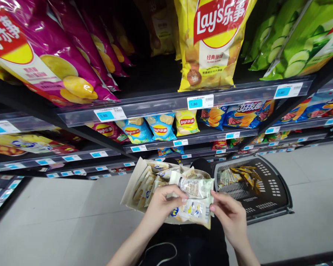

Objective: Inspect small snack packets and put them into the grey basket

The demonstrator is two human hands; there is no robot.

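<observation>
My left hand (161,205) is closed around a fanned stack of cream-white snack packets (155,181), held in front of my body. Its thumb presses on the topmost packet (195,188), which is crumpled and printed with small text. My right hand (229,216) pinches the right edge of the same stack, fingers curled on a lower packet (194,212) with a blue and yellow logo. Both hands hover low in the head view, just left of a dark shopping basket (277,201) on the floor.
The basket holds several yellow and pale packets (242,175). Shelves of crisp bags rise ahead: a large yellow bag (211,44), purple bags (52,55) at left, green bags (294,37) at right, smaller bags (161,127) below. Grey tiled floor (58,221) lies underneath.
</observation>
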